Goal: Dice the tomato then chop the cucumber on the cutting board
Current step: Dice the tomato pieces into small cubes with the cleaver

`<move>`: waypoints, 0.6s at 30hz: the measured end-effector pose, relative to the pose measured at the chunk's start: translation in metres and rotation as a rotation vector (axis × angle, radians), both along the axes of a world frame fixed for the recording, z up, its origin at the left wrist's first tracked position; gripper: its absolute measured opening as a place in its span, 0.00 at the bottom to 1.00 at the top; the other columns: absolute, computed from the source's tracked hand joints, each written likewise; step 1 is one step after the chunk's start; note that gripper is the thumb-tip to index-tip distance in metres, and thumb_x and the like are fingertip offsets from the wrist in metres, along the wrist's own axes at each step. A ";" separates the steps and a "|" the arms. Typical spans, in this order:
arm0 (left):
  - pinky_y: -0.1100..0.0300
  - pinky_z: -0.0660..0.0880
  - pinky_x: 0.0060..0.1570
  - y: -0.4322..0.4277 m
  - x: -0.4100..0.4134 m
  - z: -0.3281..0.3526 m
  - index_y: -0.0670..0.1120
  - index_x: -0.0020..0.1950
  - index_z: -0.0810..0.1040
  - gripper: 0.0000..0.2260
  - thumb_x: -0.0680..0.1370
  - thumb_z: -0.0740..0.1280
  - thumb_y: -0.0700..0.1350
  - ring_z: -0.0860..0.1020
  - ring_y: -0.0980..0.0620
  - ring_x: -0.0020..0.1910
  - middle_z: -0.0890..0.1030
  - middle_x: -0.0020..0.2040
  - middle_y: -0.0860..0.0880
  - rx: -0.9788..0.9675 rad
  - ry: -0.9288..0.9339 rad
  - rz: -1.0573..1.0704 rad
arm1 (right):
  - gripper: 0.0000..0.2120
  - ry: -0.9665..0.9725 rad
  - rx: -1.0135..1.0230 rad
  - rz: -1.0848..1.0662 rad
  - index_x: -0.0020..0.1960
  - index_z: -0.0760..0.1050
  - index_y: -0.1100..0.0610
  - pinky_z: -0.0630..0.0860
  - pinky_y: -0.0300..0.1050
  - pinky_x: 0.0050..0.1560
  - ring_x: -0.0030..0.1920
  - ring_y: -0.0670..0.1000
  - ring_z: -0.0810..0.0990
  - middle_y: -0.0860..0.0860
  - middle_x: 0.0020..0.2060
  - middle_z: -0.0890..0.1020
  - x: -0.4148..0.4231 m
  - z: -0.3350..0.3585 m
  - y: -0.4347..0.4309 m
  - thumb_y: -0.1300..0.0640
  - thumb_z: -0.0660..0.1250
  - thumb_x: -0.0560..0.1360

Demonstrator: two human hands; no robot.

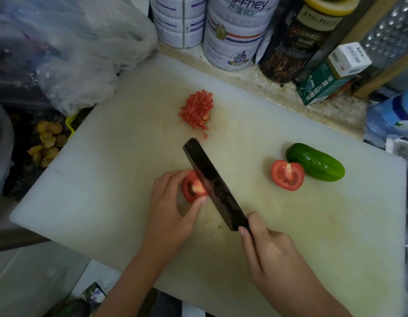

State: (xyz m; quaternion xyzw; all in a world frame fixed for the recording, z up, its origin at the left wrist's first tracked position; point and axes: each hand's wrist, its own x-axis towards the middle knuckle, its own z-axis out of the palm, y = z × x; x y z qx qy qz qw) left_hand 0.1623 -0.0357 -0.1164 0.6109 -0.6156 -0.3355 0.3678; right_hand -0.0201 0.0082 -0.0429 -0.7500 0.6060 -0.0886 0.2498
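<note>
Head view: tomato piece (192, 188) is pinched by left hand (173, 202) on cutting board (107, 191); knife (212, 181) is gripped by right hand (269, 255), blade against it.

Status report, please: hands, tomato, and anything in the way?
Left grip on tomato piece, right grip on knife, blade on it. One pile diced; one half and cucumber uncut. Nothing blocks the knife.

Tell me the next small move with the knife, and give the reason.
Probably press the knife down through the tomato piece, taking one slice. The right hand grips the handle, the blade lies against the piece, and the left hand pinches it steady on the cutting board. Only one diced pile is done; another tomato half and the whole cucumber wait.
</note>
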 end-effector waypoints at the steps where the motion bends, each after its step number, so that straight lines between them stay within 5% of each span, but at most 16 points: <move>1: 0.75 0.63 0.58 0.000 0.000 0.000 0.57 0.63 0.70 0.21 0.72 0.67 0.57 0.69 0.64 0.59 0.70 0.58 0.67 0.013 0.018 0.006 | 0.06 0.002 0.007 -0.014 0.47 0.60 0.48 0.53 0.41 0.23 0.20 0.49 0.60 0.40 0.21 0.54 0.002 -0.001 0.002 0.47 0.51 0.79; 5: 0.73 0.67 0.57 0.000 0.004 -0.003 0.54 0.64 0.72 0.22 0.72 0.68 0.57 0.72 0.60 0.57 0.72 0.58 0.63 0.021 0.044 -0.011 | 0.07 -0.106 0.055 -0.044 0.43 0.55 0.42 0.62 0.46 0.25 0.22 0.49 0.65 0.43 0.22 0.64 0.014 -0.002 -0.012 0.46 0.49 0.81; 9: 0.74 0.68 0.57 -0.002 0.006 -0.003 0.53 0.64 0.72 0.23 0.71 0.69 0.55 0.73 0.62 0.56 0.72 0.58 0.60 0.013 0.043 -0.011 | 0.07 -0.018 -0.011 0.002 0.45 0.56 0.49 0.68 0.50 0.24 0.25 0.57 0.73 0.49 0.25 0.70 0.029 -0.003 -0.029 0.49 0.51 0.81; 13: 0.76 0.66 0.56 -0.003 0.005 -0.001 0.53 0.63 0.71 0.22 0.71 0.69 0.55 0.72 0.62 0.58 0.72 0.58 0.59 0.000 0.060 -0.001 | 0.06 0.180 -0.038 0.002 0.45 0.62 0.54 0.58 0.43 0.16 0.17 0.56 0.70 0.51 0.19 0.72 0.032 -0.002 -0.017 0.52 0.52 0.76; 18: 0.75 0.67 0.56 -0.004 0.005 -0.003 0.52 0.63 0.73 0.22 0.70 0.70 0.55 0.73 0.60 0.57 0.72 0.59 0.60 -0.003 0.082 0.010 | 0.06 0.285 -0.104 -0.052 0.44 0.64 0.56 0.49 0.42 0.21 0.14 0.54 0.69 0.51 0.18 0.72 0.032 -0.011 -0.009 0.53 0.54 0.73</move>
